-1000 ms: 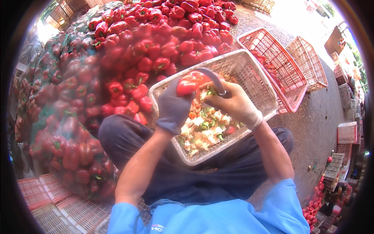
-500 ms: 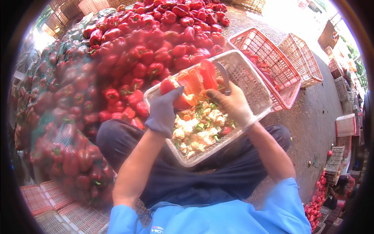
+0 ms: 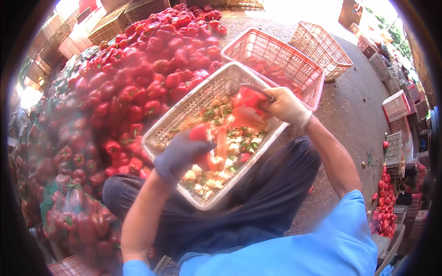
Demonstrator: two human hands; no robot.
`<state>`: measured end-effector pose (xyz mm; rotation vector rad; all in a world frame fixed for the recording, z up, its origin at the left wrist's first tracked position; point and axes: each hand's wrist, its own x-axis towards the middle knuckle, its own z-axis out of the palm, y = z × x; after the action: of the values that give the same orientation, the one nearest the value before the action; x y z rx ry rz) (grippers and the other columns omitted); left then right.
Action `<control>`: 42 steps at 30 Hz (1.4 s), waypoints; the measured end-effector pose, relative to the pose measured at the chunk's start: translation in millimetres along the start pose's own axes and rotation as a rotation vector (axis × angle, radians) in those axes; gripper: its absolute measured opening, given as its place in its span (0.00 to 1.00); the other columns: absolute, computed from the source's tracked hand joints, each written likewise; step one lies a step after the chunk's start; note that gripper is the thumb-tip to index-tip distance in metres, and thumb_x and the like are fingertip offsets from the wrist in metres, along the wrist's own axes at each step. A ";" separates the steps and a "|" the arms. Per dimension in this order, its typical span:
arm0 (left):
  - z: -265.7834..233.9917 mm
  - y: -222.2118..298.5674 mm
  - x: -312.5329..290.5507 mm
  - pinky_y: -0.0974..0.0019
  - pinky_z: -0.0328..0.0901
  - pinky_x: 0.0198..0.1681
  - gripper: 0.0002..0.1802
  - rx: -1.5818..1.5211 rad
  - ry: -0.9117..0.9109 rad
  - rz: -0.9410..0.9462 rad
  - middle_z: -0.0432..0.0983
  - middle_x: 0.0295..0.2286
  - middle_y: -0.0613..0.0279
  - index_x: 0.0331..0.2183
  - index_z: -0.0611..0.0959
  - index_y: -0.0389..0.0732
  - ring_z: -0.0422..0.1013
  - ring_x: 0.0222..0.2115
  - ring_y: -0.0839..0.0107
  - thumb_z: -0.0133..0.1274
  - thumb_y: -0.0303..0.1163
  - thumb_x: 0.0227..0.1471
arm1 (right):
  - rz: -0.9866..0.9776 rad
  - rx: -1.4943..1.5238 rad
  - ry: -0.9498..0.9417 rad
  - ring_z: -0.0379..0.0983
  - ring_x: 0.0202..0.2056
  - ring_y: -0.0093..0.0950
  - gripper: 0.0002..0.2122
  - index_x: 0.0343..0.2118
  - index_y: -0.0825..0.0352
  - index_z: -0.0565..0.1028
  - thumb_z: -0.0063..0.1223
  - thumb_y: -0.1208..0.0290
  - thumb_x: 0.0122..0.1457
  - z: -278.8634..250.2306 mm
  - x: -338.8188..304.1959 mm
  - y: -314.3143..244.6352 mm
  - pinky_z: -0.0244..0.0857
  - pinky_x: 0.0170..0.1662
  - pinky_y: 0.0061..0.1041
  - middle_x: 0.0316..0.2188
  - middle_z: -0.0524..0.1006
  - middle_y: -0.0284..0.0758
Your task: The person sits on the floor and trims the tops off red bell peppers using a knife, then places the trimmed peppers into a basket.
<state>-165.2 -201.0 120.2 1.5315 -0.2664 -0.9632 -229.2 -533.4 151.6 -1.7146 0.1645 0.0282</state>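
My left hand (image 3: 181, 155), in a grey-purple glove, is closed on one end of a cut-open red bell pepper (image 3: 220, 149), with its pale inner side showing. My right hand (image 3: 286, 106), in a whitish glove, grips a knife (image 3: 256, 90) whose curved blade lies along another red part of pepper (image 3: 247, 102). Motion blur hides whether the two parts still join. Both hands are over a pale plastic crate (image 3: 148, 143) by my lap, its bottom strewn with pepper cores, seeds and green stems (image 3: 202, 181).
A big heap of red bell peppers (image 3: 152, 83) spreads ahead and left, with net sacks of peppers (image 3: 76, 216) beside my left knee. Behind the crate stands a red-and-white crate (image 3: 304, 69) holding red pieces, then another crate (image 3: 317, 46). Stacked crates (image 3: 396, 106) line the right.
My hands have moved apart, left hand lower and right hand farther right, drawing the pepper out between them. The view has turned, so the crate sits further left and more tilted.
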 end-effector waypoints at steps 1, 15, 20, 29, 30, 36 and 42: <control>7.9 13.6 13.1 0.65 0.75 0.51 0.21 0.022 -0.010 0.032 0.86 0.42 0.59 0.51 0.87 0.31 0.83 0.42 0.70 0.68 0.29 0.58 | -0.223 -0.378 -0.036 0.86 0.37 0.23 0.09 0.49 0.70 0.86 0.61 0.71 0.73 -13.3 -7.8 -8.9 0.84 0.41 0.27 0.36 0.87 0.34; 9.0 187.3 188.4 0.60 0.77 0.39 0.30 0.396 0.121 0.504 0.87 0.47 0.53 0.55 0.86 0.39 0.81 0.37 0.65 0.65 0.52 0.64 | -0.119 -0.727 0.651 0.75 0.27 0.20 0.18 0.52 0.67 0.83 0.65 0.57 0.69 -275.2 25.9 107.8 0.64 0.27 0.22 0.32 0.83 0.31; -201.4 86.6 33.5 0.60 0.75 0.51 0.39 0.604 0.450 0.287 0.84 0.52 0.47 0.60 0.80 0.30 0.80 0.48 0.62 0.69 0.50 0.59 | 0.240 0.075 0.480 0.68 0.17 0.15 0.12 0.53 0.64 0.81 0.62 0.65 0.72 -219.5 12.4 163.2 0.60 0.16 0.16 0.28 0.82 0.28; -384.2 -187.1 -89.9 0.58 0.72 0.62 0.64 0.272 1.167 -0.322 0.74 0.63 0.34 0.71 0.65 0.24 0.77 0.59 0.52 0.75 0.57 0.50 | 0.187 -0.221 0.189 0.69 0.20 0.10 0.19 0.62 0.65 0.76 0.56 0.58 0.77 -60.0 72.7 69.4 0.64 0.20 0.13 0.32 0.81 0.28; -393.4 -194.8 -78.9 0.56 0.71 0.63 0.66 0.299 1.189 -0.351 0.73 0.64 0.33 0.72 0.63 0.25 0.76 0.60 0.50 0.75 0.57 0.49 | 0.193 -0.214 0.194 0.68 0.19 0.09 0.20 0.64 0.66 0.75 0.54 0.58 0.78 -36.3 80.0 51.9 0.61 0.18 0.12 0.33 0.80 0.27; -431.1 -197.5 20.8 0.46 0.70 0.66 0.68 0.683 1.086 -0.537 0.68 0.67 0.36 0.72 0.65 0.39 0.70 0.66 0.42 0.76 0.64 0.42 | 0.373 -0.334 0.061 0.65 0.15 0.11 0.18 0.61 0.68 0.75 0.53 0.61 0.78 50.2 83.4 47.5 0.55 0.13 0.14 0.30 0.80 0.28; -451.2 -234.1 50.3 0.50 0.76 0.57 0.49 0.586 1.406 -0.526 0.85 0.50 0.39 0.56 0.83 0.33 0.83 0.52 0.47 0.78 0.54 0.39 | 0.562 -0.284 0.027 0.67 0.16 0.12 0.16 0.59 0.70 0.77 0.56 0.64 0.76 89.4 70.2 59.4 0.55 0.15 0.14 0.29 0.81 0.29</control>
<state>96.2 141.1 -154.7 2.5106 0.9691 0.0422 -160.4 -460.2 71.8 -1.9010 0.6850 0.4621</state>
